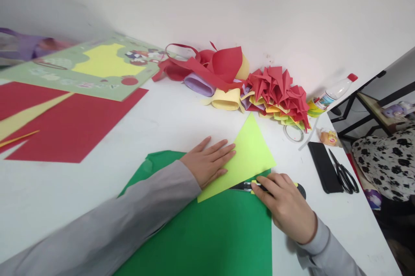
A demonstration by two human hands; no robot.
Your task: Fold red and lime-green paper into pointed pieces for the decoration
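My left hand (209,161) lies flat with fingers spread, pressing on a folded yellow-green paper triangle (248,150). In my right hand (283,200) is a yellow and black utility knife (256,187), its blade pointing left. The blade reaches to the lower folded edge of the triangle, and its tip is hidden at the paper. Beneath both lies a large green paper sheet (223,237), which shows around the triangle and under my left forearm.
Red paper (106,124) and a green printed board (106,88) lie at left. Paper strips (207,68), red folded pieces (272,85) and a bottle (335,92) stand along the wall. Tape (293,133), a black phone-like slab (324,168) and scissors (345,176) are at right, near a person's patterned clothing (385,159).
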